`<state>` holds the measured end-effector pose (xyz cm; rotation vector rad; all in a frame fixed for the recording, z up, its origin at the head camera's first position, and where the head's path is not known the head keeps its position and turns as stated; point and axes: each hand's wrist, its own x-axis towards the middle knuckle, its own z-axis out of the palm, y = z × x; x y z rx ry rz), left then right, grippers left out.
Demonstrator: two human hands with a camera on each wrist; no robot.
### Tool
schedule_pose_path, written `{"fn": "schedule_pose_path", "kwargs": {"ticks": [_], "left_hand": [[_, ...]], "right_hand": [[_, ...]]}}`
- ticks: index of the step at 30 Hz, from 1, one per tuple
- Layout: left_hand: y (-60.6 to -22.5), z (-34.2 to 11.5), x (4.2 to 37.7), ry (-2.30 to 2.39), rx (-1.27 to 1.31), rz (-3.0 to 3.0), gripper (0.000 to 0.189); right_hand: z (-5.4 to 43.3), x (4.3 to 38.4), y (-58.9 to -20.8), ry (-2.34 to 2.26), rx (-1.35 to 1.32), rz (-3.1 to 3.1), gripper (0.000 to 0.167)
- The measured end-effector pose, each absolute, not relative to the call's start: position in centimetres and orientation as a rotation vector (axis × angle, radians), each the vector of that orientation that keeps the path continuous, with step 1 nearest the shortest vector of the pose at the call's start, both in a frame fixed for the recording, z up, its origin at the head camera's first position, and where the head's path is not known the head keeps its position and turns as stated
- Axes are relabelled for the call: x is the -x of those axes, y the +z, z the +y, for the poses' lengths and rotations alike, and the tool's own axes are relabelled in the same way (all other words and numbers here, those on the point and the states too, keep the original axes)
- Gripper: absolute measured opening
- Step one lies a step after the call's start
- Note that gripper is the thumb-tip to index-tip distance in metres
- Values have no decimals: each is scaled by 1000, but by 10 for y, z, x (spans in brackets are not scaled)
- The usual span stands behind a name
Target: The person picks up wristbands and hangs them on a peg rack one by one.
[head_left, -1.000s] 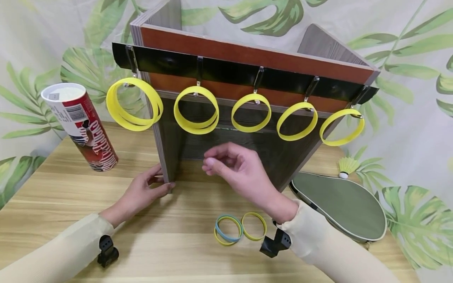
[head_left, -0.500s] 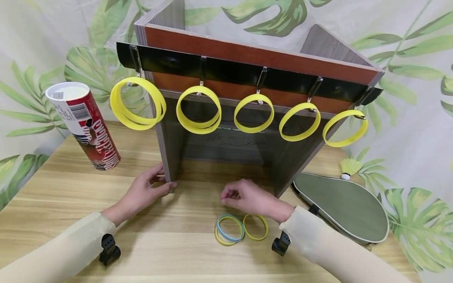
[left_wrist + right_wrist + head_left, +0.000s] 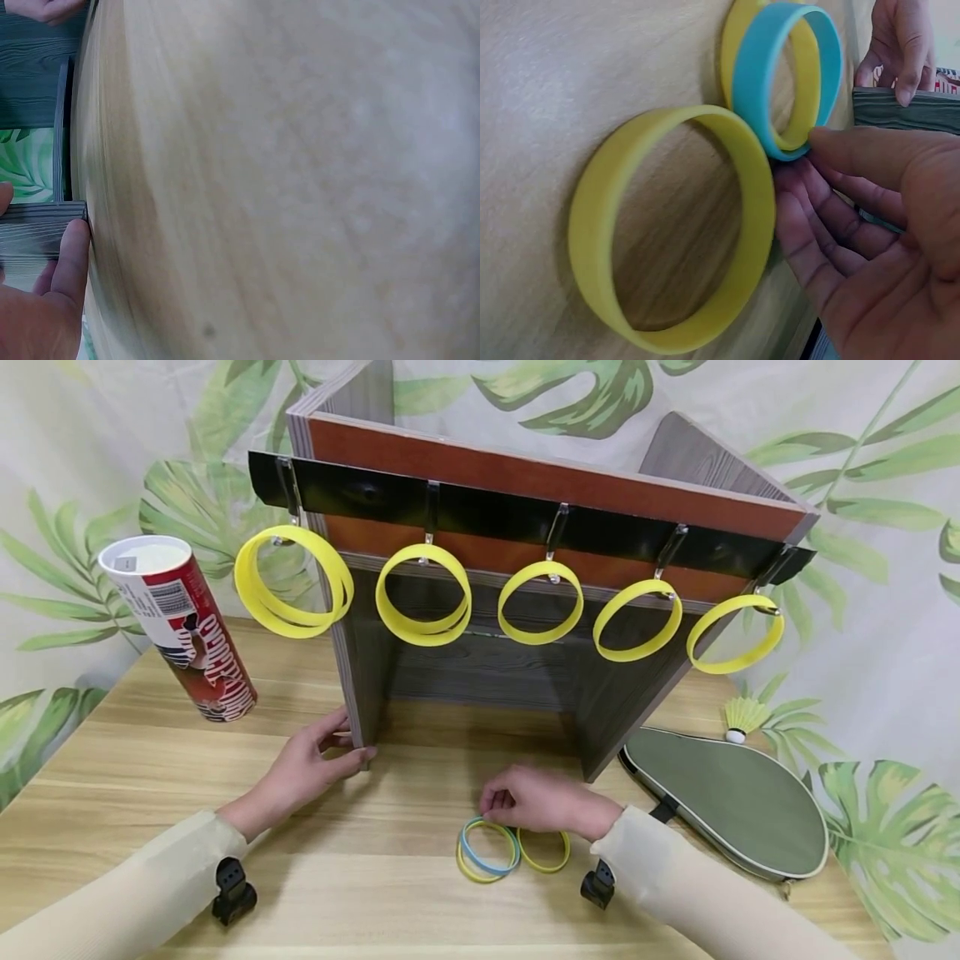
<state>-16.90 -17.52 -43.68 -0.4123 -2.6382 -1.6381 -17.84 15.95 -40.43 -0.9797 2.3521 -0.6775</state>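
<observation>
My left hand (image 3: 300, 772) grips the lower front edge of a grey wood-grain unit's left side panel (image 3: 348, 685), thumb in front. At the table's middle, my right hand (image 3: 543, 800) is down at the loose wristbands, fingers curled. In the right wrist view its thumb and fingertips pinch the near rim of a blue wristband (image 3: 754, 75), which lies over a yellow wristband (image 3: 733, 37). Another yellow wristband (image 3: 592, 232) lies beside them, close to the fingers. Several yellow wristbands (image 3: 540, 637) hang from metal hooks on the black rail (image 3: 487, 503) above.
A red and white tube can (image 3: 206, 643) stands at the left. To the right lie a green racket case (image 3: 727, 802) and a yellow shuttlecock (image 3: 744, 717). The unit's right side panel (image 3: 615, 710) stands behind my right hand.
My right hand has come down from in front of the unit to the loose wristbands, its fingers closing at the blue one. My left hand keeps its grip on the panel.
</observation>
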Motion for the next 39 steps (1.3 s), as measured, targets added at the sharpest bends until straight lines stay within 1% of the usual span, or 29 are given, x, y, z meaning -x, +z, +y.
{"fn": "schedule_pose_path", "kwargs": {"ticks": [13, 25, 28, 35, 39], "left_hand": [[-434, -175, 168, -1647, 426, -2636, 63], [-437, -173, 168, -1670, 434, -2612, 61], [-437, -173, 168, -1682, 436, -2602, 60], [-436, -174, 168, -1667, 428, -2617, 62], [-435, -174, 167, -1650, 418, -2626, 62]], "right_hand": [[167, 179, -409, -739, 986, 2357, 8], [176, 180, -406, -964, 807, 2268, 5], [179, 182, -407, -1015, 776, 2219, 8], [186, 185, -406, -1123, 681, 2026, 21], [188, 185, -405, -1121, 638, 1936, 24]]}}
